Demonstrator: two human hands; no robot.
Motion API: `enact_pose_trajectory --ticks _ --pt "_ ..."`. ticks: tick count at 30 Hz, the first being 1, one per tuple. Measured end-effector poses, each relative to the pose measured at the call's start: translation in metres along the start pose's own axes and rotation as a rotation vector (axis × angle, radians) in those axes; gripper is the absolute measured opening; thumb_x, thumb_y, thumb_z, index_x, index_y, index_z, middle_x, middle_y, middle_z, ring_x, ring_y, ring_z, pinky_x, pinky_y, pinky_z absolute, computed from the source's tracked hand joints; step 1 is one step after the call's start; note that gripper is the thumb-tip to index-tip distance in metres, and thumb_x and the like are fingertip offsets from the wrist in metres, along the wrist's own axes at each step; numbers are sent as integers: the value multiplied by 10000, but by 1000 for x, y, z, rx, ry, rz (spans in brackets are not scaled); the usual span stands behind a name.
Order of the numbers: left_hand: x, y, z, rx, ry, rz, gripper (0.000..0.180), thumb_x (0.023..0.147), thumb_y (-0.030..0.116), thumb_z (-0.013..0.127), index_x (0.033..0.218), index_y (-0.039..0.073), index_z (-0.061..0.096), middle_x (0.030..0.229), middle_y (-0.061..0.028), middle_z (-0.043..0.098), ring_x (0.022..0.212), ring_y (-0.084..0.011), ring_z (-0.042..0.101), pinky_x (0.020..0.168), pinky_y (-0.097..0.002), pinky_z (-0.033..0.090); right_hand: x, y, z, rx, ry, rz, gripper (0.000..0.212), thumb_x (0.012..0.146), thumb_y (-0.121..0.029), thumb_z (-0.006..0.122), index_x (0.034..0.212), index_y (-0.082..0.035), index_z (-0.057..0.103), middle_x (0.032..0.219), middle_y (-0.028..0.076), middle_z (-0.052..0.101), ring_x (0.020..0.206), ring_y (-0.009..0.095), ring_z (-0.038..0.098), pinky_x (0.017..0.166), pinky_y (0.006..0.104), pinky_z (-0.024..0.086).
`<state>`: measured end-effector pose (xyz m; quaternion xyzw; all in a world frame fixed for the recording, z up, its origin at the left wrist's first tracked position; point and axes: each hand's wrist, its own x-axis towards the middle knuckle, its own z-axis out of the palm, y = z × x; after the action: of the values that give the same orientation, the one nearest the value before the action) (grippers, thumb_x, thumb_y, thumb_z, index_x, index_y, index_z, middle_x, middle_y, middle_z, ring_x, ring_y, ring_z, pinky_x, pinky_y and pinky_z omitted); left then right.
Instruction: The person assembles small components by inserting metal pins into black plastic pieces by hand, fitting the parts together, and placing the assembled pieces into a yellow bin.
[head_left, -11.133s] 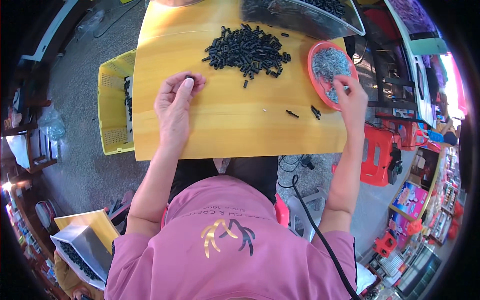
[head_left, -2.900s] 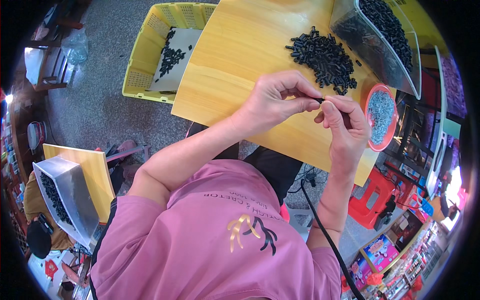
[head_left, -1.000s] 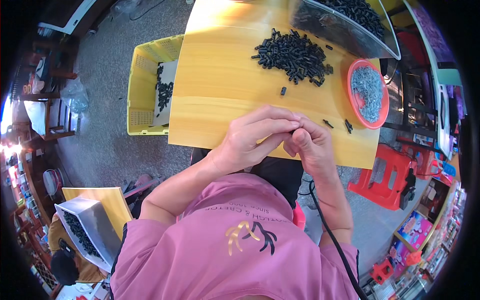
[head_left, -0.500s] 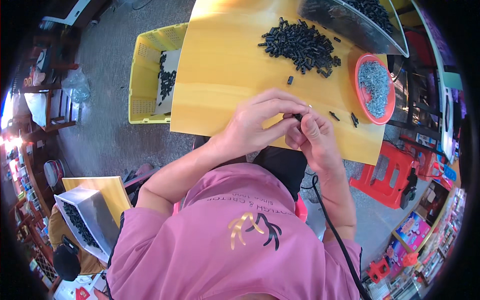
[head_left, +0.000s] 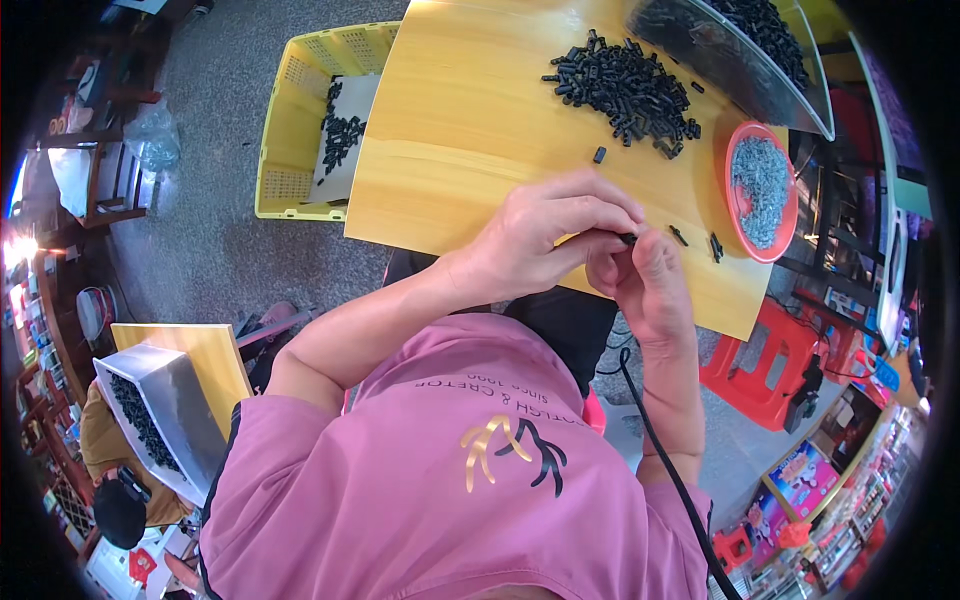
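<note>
My left hand (head_left: 548, 232) and my right hand (head_left: 652, 282) meet over the near edge of the wooden table (head_left: 450, 130). Between their fingertips is a small black plastic part (head_left: 628, 238), mostly hidden by the fingers. Both hands are closed on it, left thumb and fingers pinching from one side, right thumb and fingers from the other. Just beyond my left hand lies a single black piece (head_left: 599, 155), apart from the large heap of black plastic parts (head_left: 625, 95). To the right of my fingertips rest a thin black piece (head_left: 678, 235) and another small black piece (head_left: 716, 247).
A red bowl (head_left: 733, 205) of small silvery metal pieces stands at the table's right edge. Behind it is a clear bin (head_left: 700, 60) of black parts. A yellow crate (head_left: 275, 150) sits to the left, a red stool (head_left: 745, 375) to the right. A person (head_left: 120, 510) is at lower left.
The whole view has shifted a little, with the table's contents now slightly farther right and lower. My hands stay together around the black part; a tiny pale tip beside the fingers no longer shows.
</note>
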<state>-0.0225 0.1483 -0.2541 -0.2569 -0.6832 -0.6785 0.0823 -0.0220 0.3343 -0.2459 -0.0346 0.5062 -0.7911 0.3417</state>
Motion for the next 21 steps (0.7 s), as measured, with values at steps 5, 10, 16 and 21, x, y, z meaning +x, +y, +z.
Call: enact_pose_trajectory --ticks 5,10,16,21 --pt "-1 1 3 18 5 25 229 786 -77 652 998 10 660 1073 -110 643 998 -267 649 809 -340 554 -2 1 9 -7 45 -87 487 901 -489 589 969 -9 633 856 19 589 759 100 507 683 241 409" --pt "1 5 4 60 -21 55 225 782 -62 656 994 13 656 1066 -112 647 981 -270 657 808 -339 557 -6 7 11 32 92 -104 458 919 -450 580 1000 -2 625 888 35 598 784 126 542 687 262 438" --pt "-1 2 -8 -49 -70 -124 181 809 -43 655 978 20 667 1072 -103 649 941 -250 662 807 -340 546 2 10 9 91 21 -56 446 955 -401 538 1100 15 611 987 99 638 779 154 594 671 287 486" --pt "-4 0 -91 601 147 -93 160 833 50 670 992 47 687 918 -90 687 838 -236 663 761 -311 526 18 -8 -2 -254 228 -16 344 994 -239 501 1178 36 595 992 77 645 656 80 537 578 200 437"
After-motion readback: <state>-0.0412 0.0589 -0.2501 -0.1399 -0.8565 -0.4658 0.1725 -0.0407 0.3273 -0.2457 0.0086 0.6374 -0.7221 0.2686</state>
